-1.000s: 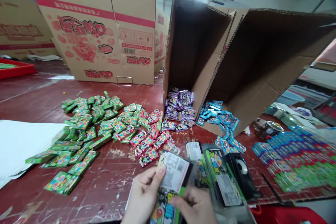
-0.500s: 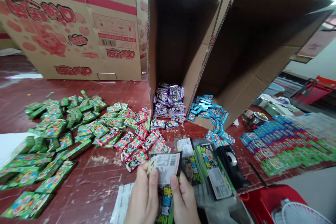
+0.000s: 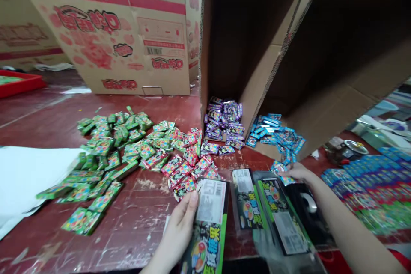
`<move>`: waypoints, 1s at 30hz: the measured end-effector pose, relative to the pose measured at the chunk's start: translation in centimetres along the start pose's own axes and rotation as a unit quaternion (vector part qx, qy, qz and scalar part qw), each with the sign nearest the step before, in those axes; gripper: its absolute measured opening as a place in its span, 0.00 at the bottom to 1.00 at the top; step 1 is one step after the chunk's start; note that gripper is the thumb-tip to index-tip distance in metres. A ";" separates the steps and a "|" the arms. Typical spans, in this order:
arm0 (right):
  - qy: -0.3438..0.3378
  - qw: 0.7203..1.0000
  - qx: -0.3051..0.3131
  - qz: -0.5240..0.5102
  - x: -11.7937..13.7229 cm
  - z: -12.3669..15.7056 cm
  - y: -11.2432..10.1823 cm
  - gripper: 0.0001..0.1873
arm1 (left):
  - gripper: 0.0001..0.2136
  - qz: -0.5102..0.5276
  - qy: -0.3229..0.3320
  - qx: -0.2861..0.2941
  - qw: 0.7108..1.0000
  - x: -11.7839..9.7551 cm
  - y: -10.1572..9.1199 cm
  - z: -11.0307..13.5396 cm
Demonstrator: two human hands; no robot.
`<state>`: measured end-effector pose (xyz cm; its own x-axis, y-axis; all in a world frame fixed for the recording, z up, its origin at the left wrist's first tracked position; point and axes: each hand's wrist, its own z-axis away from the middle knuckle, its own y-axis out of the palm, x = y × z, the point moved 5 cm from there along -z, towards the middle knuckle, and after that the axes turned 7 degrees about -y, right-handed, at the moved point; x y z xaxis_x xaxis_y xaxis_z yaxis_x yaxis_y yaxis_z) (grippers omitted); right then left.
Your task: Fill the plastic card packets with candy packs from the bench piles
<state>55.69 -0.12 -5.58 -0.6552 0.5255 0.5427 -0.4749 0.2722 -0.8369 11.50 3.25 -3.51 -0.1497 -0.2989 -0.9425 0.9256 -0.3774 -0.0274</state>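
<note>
My left hand [image 3: 182, 222] is closed on the edge of a black-and-green printed candy bag [image 3: 208, 222] with a white label at its top. My right hand [image 3: 297, 172] reaches out to the near end of the blue candy packets [image 3: 272, 130], its fingers closed on a blue packet [image 3: 278, 168] there. Red candy packets [image 3: 183, 171] lie just beyond the held bag. Between my hands are more black-and-green candy bags [image 3: 248, 205], lying flat with clear plastic around them. A black tape dispenser [image 3: 310, 205] sits beneath my right wrist.
Purple packets [image 3: 224, 120] spill from an upright open carton [image 3: 236, 77]. Green packets [image 3: 102, 154] spread over the red table [image 3: 135, 222] beside white paper [image 3: 35, 175]. Rows of colourful packets [image 3: 369, 192] lie at right. A printed carton [image 3: 141, 68] stands at the back.
My right hand has left the candy bag and moved right to the blue packets. The left hand still holds the bag. The view has swung left.
</note>
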 end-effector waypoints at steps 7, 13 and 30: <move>-0.151 0.923 -0.011 -0.354 11.1 7.3 1.7 0.27 | 0.19 0.057 -0.008 0.088 0.994 1.6 1.0 0.2; -0.217 0.803 0.031 -0.554 20.1 13.8 4.5 0.23 | 0.20 0.011 0.017 0.115 0.993 0.8 1.0 1.8; -0.253 0.823 0.007 -0.508 20.8 18.0 3.6 0.19 | 0.18 -0.022 0.029 0.135 0.990 1.8 0.4 3.5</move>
<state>29.77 -2.77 4.02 -0.0741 -0.3721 0.9252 -0.9336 0.3521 0.0668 10.40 -0.49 -4.09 -0.1600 -0.2300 -0.9599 0.7908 -0.6119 0.0148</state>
